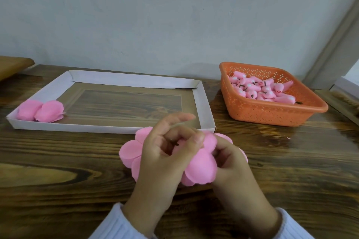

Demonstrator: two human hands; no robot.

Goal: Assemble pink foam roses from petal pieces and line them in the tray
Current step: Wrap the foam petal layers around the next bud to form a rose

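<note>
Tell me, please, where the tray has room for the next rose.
Most of the tray is bare: from the two roses in its near-left corner across to its right wall. The orange basket is crowded with buds.

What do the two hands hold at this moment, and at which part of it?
Both hold one pink foam rose. The left hand pinches it near its middle, from above; the right hand grips the petals on its right side.

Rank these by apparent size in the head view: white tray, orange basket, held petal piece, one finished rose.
Largest: white tray.
Then orange basket and held petal piece: alike, and the petals sit nearer the camera, so unranked.
Smallest: finished rose.
</note>
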